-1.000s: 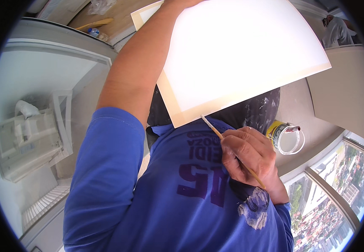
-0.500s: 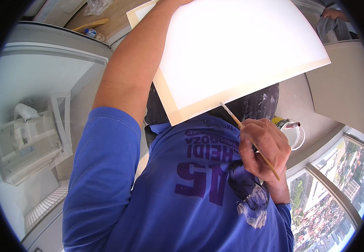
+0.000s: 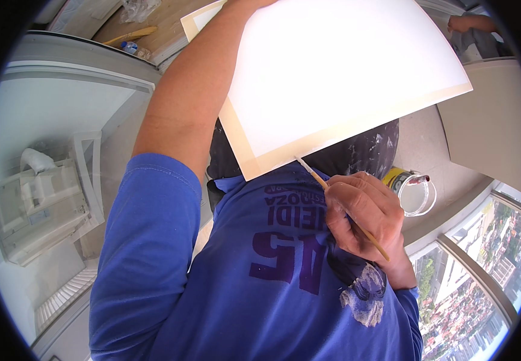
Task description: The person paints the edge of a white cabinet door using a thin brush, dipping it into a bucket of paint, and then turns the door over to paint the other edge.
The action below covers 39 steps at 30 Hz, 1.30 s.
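Head cam: R hand [image 3: 366,210] pinches 1 brush [image 3: 314,175] by 1 wht panel [image 3: 351,66]; L hand [image 3: 249,3] cropped, can't tell state.

Bright windows [image 3: 458,301] beside pale floor [image 3: 422,141]

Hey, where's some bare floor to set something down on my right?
There's a bare patch of floor between the dark trousers and the beige panel, just above the bucket in the picture. It's crowded around your right hand, the brush, the white board and the blue shirt.
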Available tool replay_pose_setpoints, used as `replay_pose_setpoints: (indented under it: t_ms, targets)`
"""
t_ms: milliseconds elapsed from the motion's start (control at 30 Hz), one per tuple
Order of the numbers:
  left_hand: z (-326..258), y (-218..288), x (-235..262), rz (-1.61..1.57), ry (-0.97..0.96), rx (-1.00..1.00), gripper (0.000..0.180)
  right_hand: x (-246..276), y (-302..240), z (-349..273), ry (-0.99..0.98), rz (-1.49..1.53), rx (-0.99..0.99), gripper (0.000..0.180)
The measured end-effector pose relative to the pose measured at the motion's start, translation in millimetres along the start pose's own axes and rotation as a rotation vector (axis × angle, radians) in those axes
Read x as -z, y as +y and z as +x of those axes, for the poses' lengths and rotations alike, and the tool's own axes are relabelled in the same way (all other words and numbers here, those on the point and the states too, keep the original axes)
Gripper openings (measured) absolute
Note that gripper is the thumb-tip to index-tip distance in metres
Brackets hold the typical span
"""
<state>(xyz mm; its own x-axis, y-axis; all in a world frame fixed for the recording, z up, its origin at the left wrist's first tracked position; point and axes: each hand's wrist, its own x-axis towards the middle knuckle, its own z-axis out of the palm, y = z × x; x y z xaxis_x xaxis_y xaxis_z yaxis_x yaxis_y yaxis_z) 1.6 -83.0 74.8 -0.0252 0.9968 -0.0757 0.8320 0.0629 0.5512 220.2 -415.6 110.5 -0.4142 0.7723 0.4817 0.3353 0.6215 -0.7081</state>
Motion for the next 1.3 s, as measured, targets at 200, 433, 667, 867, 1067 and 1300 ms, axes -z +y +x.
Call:
replay_pose_setpoints:
  t_ms: [200,433,667,867,1067,1300]
  targets:
    - [5.1,-1.9,-3.4,0.002,-0.002,-0.008,0.113,9.6,7.6,-7.0,0.033,-0.088,-0.053,0.024]
    - [2.6,-0.2,-2.9,-0.013,-0.009,-0.008,0.113,12.1,2.7,-5.8,0.047,-0.091,-0.051,0.024]
    - [4.6,-3.3,-0.9,0.011,-0.008,-0.011,0.114,-4.3,-3.8,-0.6,-0.027,-0.023,-0.012,0.026]
    - [11.2,-10.7,-5.8,-0.008,0.011,-0.042,0.116,-13.8,-8.8,6.9,-0.09,0.037,0.019,0.027]
    - [14.3,-11.9,-8.5,0.034,0.034,-0.044,0.117,-20.5,-8.3,9.7,-0.102,0.07,0.07,0.024]
    - [12.4,-11.3,-5.2,0.016,0.018,-0.049,0.119,-9.7,-3.2,6.8,-0.06,0.03,0.02,0.023]
